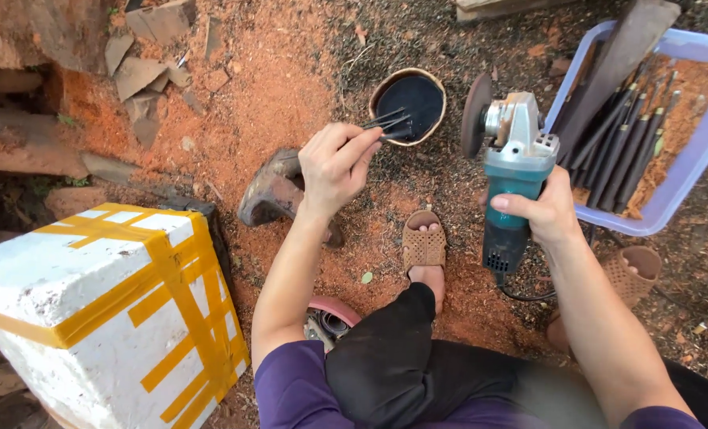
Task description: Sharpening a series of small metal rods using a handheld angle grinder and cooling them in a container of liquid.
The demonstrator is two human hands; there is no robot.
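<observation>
White foam box (92, 302), left hand (334, 167) pinching dark tool (390, 125), right hand (546, 213) gripping angle grinder (509, 159)

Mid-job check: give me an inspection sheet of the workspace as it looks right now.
Surface: bare ground under reddish sawdust.
Job's things: angle grinder; dark pronged tool; round bowl of dark contents.
Clutter: wood offcuts; carved wood piece.
Grippers: left hand grips the pronged tool; right hand grips the grinder.
Cables: grinder cord trails below it.
Surroundings: taped white foam box; lilac tray of chisels.
</observation>
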